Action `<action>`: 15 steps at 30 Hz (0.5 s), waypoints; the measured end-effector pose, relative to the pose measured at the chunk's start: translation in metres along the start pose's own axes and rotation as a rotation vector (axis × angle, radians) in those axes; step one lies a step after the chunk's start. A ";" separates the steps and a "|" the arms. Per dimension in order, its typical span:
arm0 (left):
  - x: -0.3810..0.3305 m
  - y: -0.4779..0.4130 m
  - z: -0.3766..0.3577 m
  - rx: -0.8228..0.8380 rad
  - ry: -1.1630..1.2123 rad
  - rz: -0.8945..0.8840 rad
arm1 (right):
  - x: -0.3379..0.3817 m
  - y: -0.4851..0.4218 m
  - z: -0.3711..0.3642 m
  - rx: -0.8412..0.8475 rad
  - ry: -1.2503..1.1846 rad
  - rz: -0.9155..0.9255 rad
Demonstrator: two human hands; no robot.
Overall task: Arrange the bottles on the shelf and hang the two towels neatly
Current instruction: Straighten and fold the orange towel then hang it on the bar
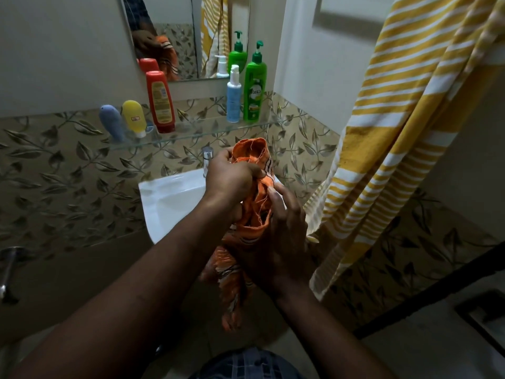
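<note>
Left hand (229, 177) and right hand (285, 231), each grip closed round the orange striped towel (252, 155) by the white ceramic sink (164, 199); five plastic bottles (160, 102) stand on the glass shelf (196, 135)

The left hand (229, 176) and the right hand (282, 242) were seen bare, as were both forearms along all their visible length. A checked garment (246, 363) of dark blue and grey, crossed by paler lines, was worn at the bottom edge. Dark checked cloth was reflected in the mirror (172, 9).
</note>
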State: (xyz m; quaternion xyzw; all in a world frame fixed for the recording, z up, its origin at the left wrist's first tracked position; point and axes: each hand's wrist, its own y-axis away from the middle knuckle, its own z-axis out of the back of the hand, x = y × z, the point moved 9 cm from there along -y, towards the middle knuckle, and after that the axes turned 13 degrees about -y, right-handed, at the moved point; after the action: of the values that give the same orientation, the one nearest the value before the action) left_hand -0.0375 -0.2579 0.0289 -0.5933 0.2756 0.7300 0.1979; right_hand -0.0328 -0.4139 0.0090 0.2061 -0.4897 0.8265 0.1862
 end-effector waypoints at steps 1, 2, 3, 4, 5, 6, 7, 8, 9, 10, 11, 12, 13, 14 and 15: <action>-0.002 0.000 -0.002 -0.010 0.008 0.000 | 0.003 -0.003 0.000 -0.028 -0.015 -0.002; -0.004 -0.001 -0.003 -0.022 0.011 0.000 | 0.004 -0.008 0.001 -0.065 -0.049 -0.015; -0.005 -0.002 -0.003 -0.037 0.014 0.000 | 0.002 -0.011 0.005 -0.110 -0.102 -0.042; -0.006 -0.003 -0.001 -0.052 0.025 0.005 | -0.003 -0.014 0.011 -0.152 -0.170 -0.088; -0.007 -0.004 0.002 -0.065 0.044 0.013 | -0.008 -0.016 0.017 -0.165 -0.214 -0.142; -0.007 -0.006 0.006 -0.077 0.066 0.022 | -0.012 -0.019 0.023 -0.164 -0.218 -0.182; -0.008 -0.007 0.010 -0.090 0.089 0.029 | -0.017 -0.022 0.030 -0.170 -0.196 -0.202; -0.008 -0.008 0.013 -0.100 0.110 0.034 | -0.023 -0.024 0.037 -0.196 -0.185 -0.216; -0.009 -0.010 0.015 -0.108 0.131 0.038 | -0.029 -0.026 0.043 -0.222 -0.211 -0.250; -0.009 -0.010 0.017 -0.114 0.152 0.044 | -0.035 -0.029 0.045 -0.236 -0.265 -0.296; -0.009 -0.010 0.017 -0.118 0.172 0.050 | -0.040 -0.031 0.045 -0.232 -0.336 -0.337; -0.009 -0.010 0.018 -0.122 0.192 0.054 | -0.044 -0.034 0.043 -0.215 -0.386 -0.364; -0.009 -0.010 0.017 -0.128 0.214 0.058 | -0.044 -0.037 0.041 -0.195 -0.411 -0.364; -0.009 -0.010 0.017 -0.136 0.233 0.058 | -0.042 -0.038 0.042 -0.181 -0.410 -0.342; -0.010 -0.009 0.017 -0.145 0.248 0.056 | -0.038 -0.039 0.043 -0.172 -0.410 -0.307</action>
State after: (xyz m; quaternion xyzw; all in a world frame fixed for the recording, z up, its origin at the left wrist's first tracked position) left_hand -0.0427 -0.2396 0.0396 -0.6837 0.2612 0.6743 0.0985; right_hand 0.0261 -0.4387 0.0365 0.4244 -0.5485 0.6851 0.2229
